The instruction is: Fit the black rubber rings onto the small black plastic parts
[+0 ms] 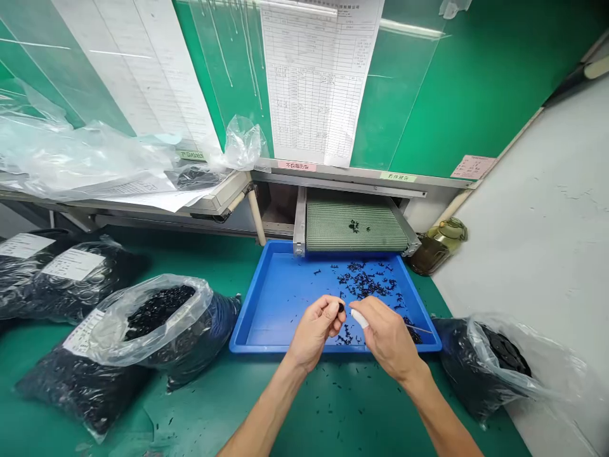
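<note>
My left hand (pixel 316 330) is closed over the blue tray (pixel 280 292), pinching a small black rubber-like part (pixel 341 308) between thumb and fingers. My right hand (pixel 387 336) is just to its right, fingers bent together, with a white cover (pixel 360 318) on one digit. A thin rod (pixel 419 328) sticks out from the far side of this hand and seems held in it; its other end is hidden. A narrow gap separates the two hands. Many tiny black pieces (pixel 364 279) lie scattered in the tray's right half, around and beyond my hands.
A green conveyor belt (pixel 333 222) ends above the tray's back, carrying several black bits. Open bags of black parts stand left (pixel 204 330) and right (pixel 457 355). More filled bags (pixel 85 279) lie farther left. A jug (pixel 440 247) stands by the wall.
</note>
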`<action>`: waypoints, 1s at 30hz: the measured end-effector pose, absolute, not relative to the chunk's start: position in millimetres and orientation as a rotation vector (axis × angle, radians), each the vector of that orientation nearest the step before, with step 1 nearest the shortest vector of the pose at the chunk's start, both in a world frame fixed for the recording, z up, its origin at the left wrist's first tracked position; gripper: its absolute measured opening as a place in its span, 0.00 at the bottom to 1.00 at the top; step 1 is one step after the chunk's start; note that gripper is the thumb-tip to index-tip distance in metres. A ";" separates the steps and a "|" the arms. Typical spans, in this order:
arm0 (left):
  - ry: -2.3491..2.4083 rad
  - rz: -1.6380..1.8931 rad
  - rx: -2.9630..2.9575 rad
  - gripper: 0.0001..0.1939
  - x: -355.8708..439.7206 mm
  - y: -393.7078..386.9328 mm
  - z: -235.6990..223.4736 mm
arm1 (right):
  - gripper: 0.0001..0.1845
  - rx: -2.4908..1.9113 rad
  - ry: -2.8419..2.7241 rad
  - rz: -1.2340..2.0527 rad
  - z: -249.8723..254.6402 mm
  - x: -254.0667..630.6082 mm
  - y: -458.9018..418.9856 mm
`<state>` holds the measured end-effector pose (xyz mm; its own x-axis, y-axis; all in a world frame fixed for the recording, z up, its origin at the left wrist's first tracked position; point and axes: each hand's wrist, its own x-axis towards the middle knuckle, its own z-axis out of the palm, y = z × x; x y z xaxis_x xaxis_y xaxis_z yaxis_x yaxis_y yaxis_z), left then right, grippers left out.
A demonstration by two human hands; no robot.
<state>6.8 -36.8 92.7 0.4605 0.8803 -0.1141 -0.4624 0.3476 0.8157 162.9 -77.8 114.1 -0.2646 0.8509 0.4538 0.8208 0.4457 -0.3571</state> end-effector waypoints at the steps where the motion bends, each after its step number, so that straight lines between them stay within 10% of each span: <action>1: 0.613 0.937 0.805 0.13 6.2 -38.8 94.2 | 0.16 -1.394 -2.127 0.060 115.8 162.3 -79.9; 30: 0.704 0.868 0.899 0.15 -0.8 -41.2 96.7 | 0.19 -1.367 -2.287 -0.131 123.2 163.0 -78.1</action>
